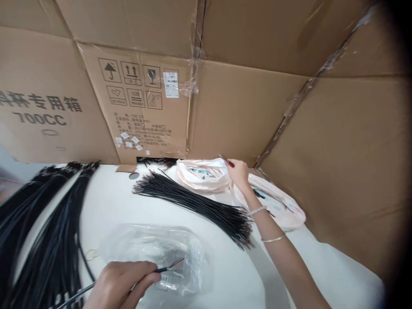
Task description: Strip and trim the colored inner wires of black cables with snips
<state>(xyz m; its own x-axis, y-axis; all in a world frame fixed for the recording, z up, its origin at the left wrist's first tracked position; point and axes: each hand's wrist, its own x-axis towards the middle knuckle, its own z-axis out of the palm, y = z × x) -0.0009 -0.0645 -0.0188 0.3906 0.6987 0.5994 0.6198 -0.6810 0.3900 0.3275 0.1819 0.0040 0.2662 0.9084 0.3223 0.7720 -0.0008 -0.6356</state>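
Note:
In my left hand (125, 283) a black cable (161, 270) is pinched close to its stripped end, where thin red and white wires spread out. The cable's tail runs off to the lower left. My right hand (238, 172) is at the back of the table, over the right rim of a rolled-down white bag (206, 185) with small pieces inside. Its fingers are closed on a slim dark-red pointed thing (228, 161), whose kind I cannot make out. Below my left hand lies a clear plastic bag (189, 240). A bundle of short black cables (193, 201) lies between my hands.
Big bunches of black cables (61, 227) cover the left side of the white table (106, 201). A second white bag (289, 214) lies under and beside my right forearm. Tall cardboard (244, 111) walls off the back and right. More dark wires (157, 162) lie at its foot.

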